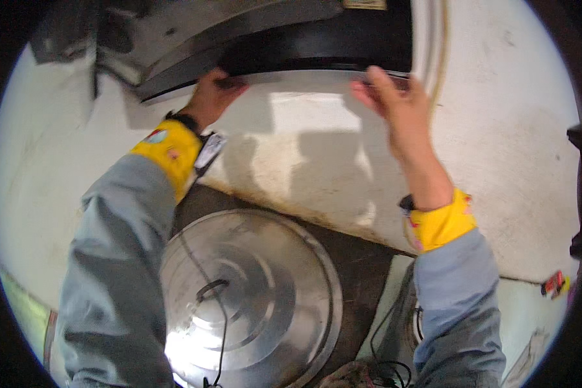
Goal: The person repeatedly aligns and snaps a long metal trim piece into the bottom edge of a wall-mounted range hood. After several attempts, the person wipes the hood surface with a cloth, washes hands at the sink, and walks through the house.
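Note:
A dark, glossy hood-like unit (pixel 297 48) with a pale silver strip (pixel 297 77) along its lower edge fills the top of the view. My left hand (pixel 213 97) grips this edge left of the middle, its fingers curled against the strip. At the strip's right end, my right hand (pixel 398 100) has thumb and fingers around the edge, some fingertips being hidden behind it. Both arms stretch forward in grey sleeves with yellow cuffs. Dark bands circle my wrists, and a small pale tag-like object (pixel 210 152) hangs by the left one.
Below the arms lies a large round metal lid (pixel 258 304) with a loop handle and a thin dark cord across it, on a dark surface (pixel 362 278). A stained white wall (pixel 504 161) stands behind. Pale pipes or cables (pixel 436 52) run beside the dark unit. Cables (pixel 391 368) lie at the bottom.

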The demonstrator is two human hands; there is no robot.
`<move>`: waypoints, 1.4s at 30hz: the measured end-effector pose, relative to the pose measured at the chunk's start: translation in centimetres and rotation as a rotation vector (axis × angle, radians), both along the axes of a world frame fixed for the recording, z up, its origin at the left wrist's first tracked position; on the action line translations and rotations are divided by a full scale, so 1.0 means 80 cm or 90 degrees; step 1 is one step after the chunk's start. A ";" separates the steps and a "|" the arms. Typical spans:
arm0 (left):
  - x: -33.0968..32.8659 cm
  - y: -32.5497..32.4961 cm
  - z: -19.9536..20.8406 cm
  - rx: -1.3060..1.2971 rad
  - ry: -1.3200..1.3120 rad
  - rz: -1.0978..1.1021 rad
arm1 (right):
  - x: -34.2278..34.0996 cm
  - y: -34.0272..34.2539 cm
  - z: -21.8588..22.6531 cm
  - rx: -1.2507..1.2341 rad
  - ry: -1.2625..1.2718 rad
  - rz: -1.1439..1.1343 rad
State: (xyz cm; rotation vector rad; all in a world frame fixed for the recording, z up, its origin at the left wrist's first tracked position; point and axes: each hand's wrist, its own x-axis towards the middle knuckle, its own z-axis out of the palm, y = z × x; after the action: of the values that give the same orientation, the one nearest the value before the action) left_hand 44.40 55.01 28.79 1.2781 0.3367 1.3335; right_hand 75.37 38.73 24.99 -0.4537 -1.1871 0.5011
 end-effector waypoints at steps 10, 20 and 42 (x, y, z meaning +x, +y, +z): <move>-0.002 -0.041 -0.003 -0.011 -0.012 0.050 | -0.031 -0.047 0.008 -0.081 0.010 -0.027; -0.008 -0.023 -0.011 -0.003 0.015 0.001 | -0.004 -0.017 -0.001 -0.086 -0.006 0.031; -0.029 -0.049 0.014 -0.012 0.051 0.063 | -0.019 -0.021 -0.005 0.028 -0.015 -0.108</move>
State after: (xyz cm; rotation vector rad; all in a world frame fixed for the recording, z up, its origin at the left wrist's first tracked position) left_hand 42.04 51.07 29.88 1.3145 0.4731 1.3623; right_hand 73.88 37.05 24.56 -0.5184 -1.1685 0.3233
